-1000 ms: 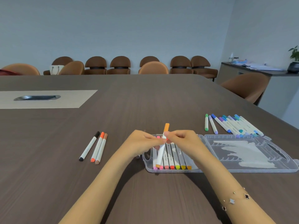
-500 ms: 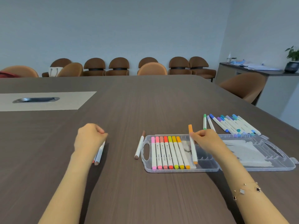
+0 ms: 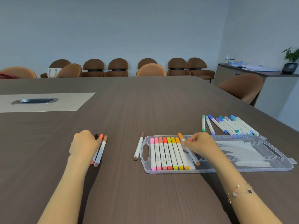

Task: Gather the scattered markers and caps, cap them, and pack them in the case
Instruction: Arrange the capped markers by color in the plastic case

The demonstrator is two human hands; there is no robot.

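Right hand (image 3: 199,143): fingertips pinch the orange marker (image 3: 188,149) near its far cap, holding it aslant over the case so it can, by my reading, drop in beside the filled row.

Left hand (image 3: 85,143): fingers curl over the near-left group of three markers (image 3: 101,150), black, red-orange and brown; whether it grips one of them cannot be told.

Case (image 3: 242,170): clear, open, lying flat near the table's near edge, right of centre; its left half holds the work, its right half lies bare.

Packed row (image 3: 168,153): seven capped markers, pink through orange, side by side and touching, filled from the case's handle end so each newcomer has a free flank on the right.

Brown marker (image 3: 139,147): on the table, just beside the case's left rim, outside it.

Cool-coloured markers (image 3: 229,125): green, purple, blue and teal, fanned on the table just beyond the case's far rim.

Table (image 3: 145,102): broad bare wood stretches toward the far edge; the strip between the hands gives room to carry markers across.
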